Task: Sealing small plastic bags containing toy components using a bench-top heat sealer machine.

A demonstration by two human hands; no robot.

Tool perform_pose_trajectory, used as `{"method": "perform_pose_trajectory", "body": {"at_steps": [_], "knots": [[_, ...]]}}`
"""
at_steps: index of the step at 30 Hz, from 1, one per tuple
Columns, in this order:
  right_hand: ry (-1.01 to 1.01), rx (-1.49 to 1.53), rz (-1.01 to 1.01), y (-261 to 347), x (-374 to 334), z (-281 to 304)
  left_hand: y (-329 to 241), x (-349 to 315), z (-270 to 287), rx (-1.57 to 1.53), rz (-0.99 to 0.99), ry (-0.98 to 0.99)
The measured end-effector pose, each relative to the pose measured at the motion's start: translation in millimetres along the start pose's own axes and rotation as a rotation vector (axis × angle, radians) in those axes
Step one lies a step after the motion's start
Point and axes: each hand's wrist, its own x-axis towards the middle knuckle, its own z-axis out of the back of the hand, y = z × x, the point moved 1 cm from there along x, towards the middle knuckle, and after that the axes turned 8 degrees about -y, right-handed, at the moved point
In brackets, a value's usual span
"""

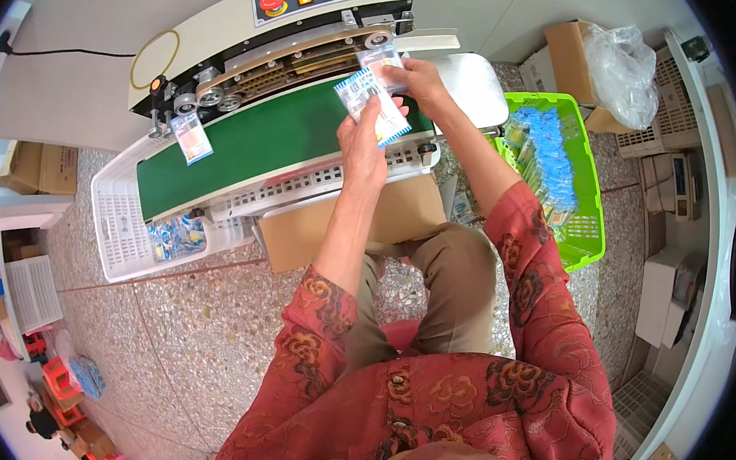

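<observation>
My left hand (362, 150) is closed on a small flat packet (391, 126) with blue-striped ends, held above the right part of a green conveyor belt (277, 128). Just beyond it, my right hand (424, 86) pinches a second packet (376, 57), clear with pale contents, beside the right end of the sealing band on a band sealer (228, 33). The two packets overlap in view. At the sealer's left end, another packet (192, 138) hangs over the belt, next to the rollers.
At the right stands a green basket (592, 222) filled with rows of blue-topped packets. A white basket (113, 227) under the belt's left end holds several packets. An open cardboard box (298, 233) sits before my knees. Control buttons (273, 2) top the sealer.
</observation>
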Motion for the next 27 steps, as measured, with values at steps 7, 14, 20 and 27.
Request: {"method": "perform_pose_trajectory", "body": {"at_steps": [7,14,20,27], "knots": [[-0.081,-0.219,0.374,22,-56,-9,-3,-1,2,0.075,-0.088,-0.096],[0.276,-0.092,0.002,27,-106,-7,-3,3,-1,0.104,-0.029,0.010],[0.164,0.029,-0.027,19,-106,6,-3,3,-3,0.091,-0.101,-0.018],[0.131,0.019,-0.011,13,-109,2,-3,2,-3,0.127,-0.081,-0.072]]}}
